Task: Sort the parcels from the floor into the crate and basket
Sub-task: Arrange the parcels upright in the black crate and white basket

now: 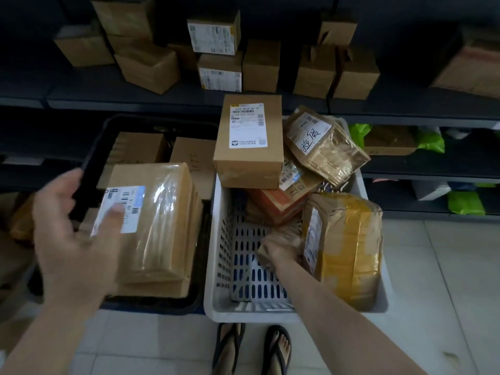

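Motion blur on left hand (73,231); its thumb covers part of the label (121,209) on the taped parcel (159,226). Fingers of right hand (281,247) lost against the yellow-taped parcel (349,250). Label print too small to read. Sandalled feet (251,347) cut off at the bottom edge.

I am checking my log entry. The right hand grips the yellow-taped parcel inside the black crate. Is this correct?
Not quite. The right hand does grip the yellow-taped parcel, but inside the white basket, not the black crate, which stands beside it on the person's left. The head view shows this.
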A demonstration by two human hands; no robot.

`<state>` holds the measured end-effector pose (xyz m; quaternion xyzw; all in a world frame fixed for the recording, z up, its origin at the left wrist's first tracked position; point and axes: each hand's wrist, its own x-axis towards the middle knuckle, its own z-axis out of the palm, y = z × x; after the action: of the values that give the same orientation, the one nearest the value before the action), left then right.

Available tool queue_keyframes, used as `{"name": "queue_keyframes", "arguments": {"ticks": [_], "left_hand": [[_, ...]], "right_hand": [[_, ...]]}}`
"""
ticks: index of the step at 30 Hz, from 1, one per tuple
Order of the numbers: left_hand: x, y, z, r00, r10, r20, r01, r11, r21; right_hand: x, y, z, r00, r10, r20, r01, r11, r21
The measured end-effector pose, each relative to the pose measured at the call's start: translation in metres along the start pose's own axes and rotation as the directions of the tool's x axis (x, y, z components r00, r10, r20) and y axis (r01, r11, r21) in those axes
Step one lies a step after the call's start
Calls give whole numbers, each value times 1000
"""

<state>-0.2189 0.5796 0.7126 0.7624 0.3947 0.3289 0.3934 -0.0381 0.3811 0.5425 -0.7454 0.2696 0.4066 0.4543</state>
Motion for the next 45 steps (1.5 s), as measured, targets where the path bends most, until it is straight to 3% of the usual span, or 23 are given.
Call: {"name": "queue_keyframes", "arguments": {"ticks": [1, 3, 5, 7, 11, 14, 16, 18, 20, 21, 23, 25, 26, 28, 30, 32, 34, 36, 39, 42, 44, 45], "left_hand": [[-14, 16, 15, 985, 168, 39, -168, 986, -3], [-42, 39, 52, 856, 476, 203, -485, 874, -6], [-63, 42, 83, 730, 587, 350, -635, 772, 32], [-69, 34, 101, 691, 567, 449, -684, 714, 151], [-68, 43, 99, 810, 292, 509, -536, 720, 441], [-54, 43, 78, 889, 204, 410, -443, 609, 658], [-39, 43, 60, 962, 66, 267, -243, 656, 714], [-23, 38, 43, 950, -252, 186, 26, 655, 755], [-12, 33, 34, 863, -467, 193, 173, 633, 755], [-10, 32, 32, 842, -498, 209, 188, 633, 751], [-11, 38, 33, 876, -429, 218, 133, 650, 748], [-23, 52, 35, 957, -193, 218, -14, 717, 696], [-31, 61, 36, 961, -97, 258, -84, 787, 611], [-49, 81, 43, 862, -62, 503, -158, 911, 382], [-65, 90, 59, 594, -147, 791, -253, 899, 357], [-65, 85, 72, 404, -259, 877, -305, 866, 396], [-52, 80, 82, 239, -384, 892, -56, 911, 408], [-48, 71, 88, 71, -348, 935, 134, 932, 337], [-60, 53, 95, 1, -319, 948, 258, 916, 308], [-65, 37, 94, -30, -324, 946, 510, 809, 293], [-62, 31, 96, 57, -351, 935, 634, 736, 238], [-61, 30, 98, 125, -372, 920, 679, 708, 194]], "right_hand": [[-1, -1, 4, 997, 11, -71, -12, 1000, -11], [2, -3, 13, 973, 44, -226, -63, 995, -76], [-3, -6, 17, 948, 46, -315, -93, 987, -134], [14, 4, 23, 949, -8, -314, -41, 988, -149], [6, 14, 5, 1000, 19, 7, -17, 979, -204], [-14, 8, -22, 976, -53, 211, 110, 957, -269], [-30, 2, -41, 951, -154, 269, 230, 933, -278], [-47, -4, -54, 936, -234, 264, 306, 911, -276], [-59, -7, -66, 919, -283, 276, 348, 910, -224], [-67, -8, -71, 905, -299, 302, 363, 913, -185], [-79, -7, -79, 877, -312, 365, 372, 923, -104], [-91, -6, -88, 852, -316, 416, 347, 938, 1], [-96, -5, -93, 832, -346, 433, 357, 932, 59], [-101, -3, -106, 766, -419, 487, 388, 906, 168], [-102, -3, -120, 680, -440, 586, 397, 894, 210], [-100, -2, -132, 628, -379, 680, 365, 915, 174], [-97, 0, -141, 615, -322, 720, 361, 926, 106], [-98, 2, -146, 628, -312, 713, 393, 918, 56], [-99, 5, -147, 714, -334, 616, 399, 916, 34], [-106, 3, -141, 698, -327, 637, 396, 918, 37], [-112, -3, -131, 742, -384, 549, 402, 911, 94], [-114, -5, -127, 786, -447, 426, 436, 891, 129]]}}
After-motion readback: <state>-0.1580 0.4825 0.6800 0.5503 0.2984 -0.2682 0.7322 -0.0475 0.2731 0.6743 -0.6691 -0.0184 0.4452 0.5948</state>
